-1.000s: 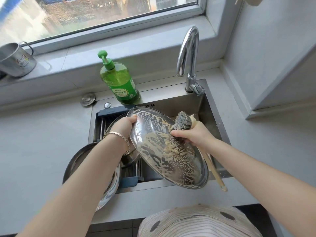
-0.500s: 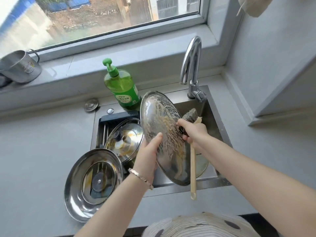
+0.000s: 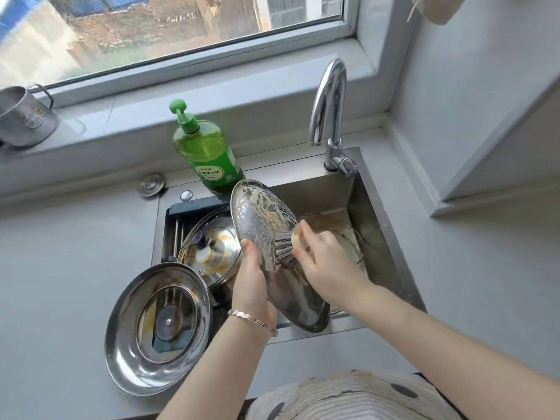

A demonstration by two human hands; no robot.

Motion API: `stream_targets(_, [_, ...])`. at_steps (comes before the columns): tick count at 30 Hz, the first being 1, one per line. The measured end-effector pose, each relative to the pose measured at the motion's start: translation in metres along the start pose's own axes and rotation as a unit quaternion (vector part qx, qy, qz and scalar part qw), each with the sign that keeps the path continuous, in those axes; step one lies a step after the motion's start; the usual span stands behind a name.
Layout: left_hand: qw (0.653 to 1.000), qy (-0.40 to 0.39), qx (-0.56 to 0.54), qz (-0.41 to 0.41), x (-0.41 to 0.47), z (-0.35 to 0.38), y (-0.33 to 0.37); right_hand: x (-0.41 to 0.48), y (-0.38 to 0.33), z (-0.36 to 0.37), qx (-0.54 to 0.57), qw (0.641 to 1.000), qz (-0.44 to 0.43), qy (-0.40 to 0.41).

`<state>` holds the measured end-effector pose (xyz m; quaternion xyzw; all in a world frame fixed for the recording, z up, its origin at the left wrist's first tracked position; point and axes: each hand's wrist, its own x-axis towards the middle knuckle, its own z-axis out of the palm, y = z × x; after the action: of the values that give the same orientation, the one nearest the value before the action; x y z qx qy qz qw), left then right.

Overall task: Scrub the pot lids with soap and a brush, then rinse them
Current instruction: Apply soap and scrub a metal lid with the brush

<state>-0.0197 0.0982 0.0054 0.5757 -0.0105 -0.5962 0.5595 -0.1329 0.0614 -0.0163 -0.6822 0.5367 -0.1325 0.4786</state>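
Note:
A steel pot lid [image 3: 260, 216] covered in suds stands nearly on edge over the sink [image 3: 391, 237]. My left hand [image 3: 253, 280] grips its left rim, thumb on the soapy face. My right hand [image 3: 325, 262] holds a dish brush [image 3: 285, 245], its grey bristles pressed against the lid's middle; the handle is hidden behind my hand. A glass-centred lid [image 3: 212, 247] with orange stains lies on the drain rack. Another steel lid [image 3: 157, 325] lies upside down at the sink's front left corner. In the basin, partly hidden, lies a further glass lid [image 3: 353, 237].
A green soap pump bottle [image 3: 206, 153] stands behind the sink, with the chrome tap [image 3: 328, 110] to its right. A metal mug [image 3: 21, 119] sits on the window sill. A sink plug [image 3: 151, 184] lies on the grey counter. A wall rises at the right.
The brush has slid down from the lid's upper right edge to its middle. My left hand moved from the top rim to the lower left rim, and the lid tipped more upright.

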Motion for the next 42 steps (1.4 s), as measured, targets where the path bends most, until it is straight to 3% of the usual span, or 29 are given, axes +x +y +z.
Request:
stream_targets(6, [0.998, 0.009, -0.055, -0.004, -0.006, -0.005, 0.022, -0.015, 0.031, -0.01, 0.047, 0.996, 0.067, -0.02])
stream_targets(12, [0.999, -0.035, -0.015, -0.022, -0.01, 0.0, 0.016, 0.011, 0.007, -0.009, 0.097, 0.988, 0.021, 0.115])
stream_targets(18, [0.998, 0.005, -0.034, -0.059, -0.003, -0.01, 0.025, -0.018, 0.021, 0.003, 0.02, 0.996, 0.0, 0.082])
stream_targets(25, [0.99, -0.039, -0.069, -0.113, -0.005, -0.006, 0.014, 0.005, 0.007, 0.002, -0.155, 0.968, -0.114, 0.163])
stream_targets(31, [0.992, -0.037, -0.044, -0.11, 0.004, -0.013, 0.02, -0.032, 0.016, 0.017, -0.07, 0.962, -0.216, 0.153])
stream_targets(35, [0.993, -0.057, -0.044, -0.097, 0.001, -0.008, 0.017, 0.006, 0.01, 0.003, 0.046, 0.978, -0.139, 0.151])
stream_targets(40, [0.994, -0.057, -0.037, -0.08, 0.007, -0.013, 0.03, -0.037, 0.006, 0.01, 0.003, 0.965, -0.236, 0.117])
stream_targets(42, [0.997, -0.055, -0.013, -0.059, 0.005, -0.013, 0.029, -0.038, 0.005, 0.007, -0.011, 0.968, -0.226, 0.108])
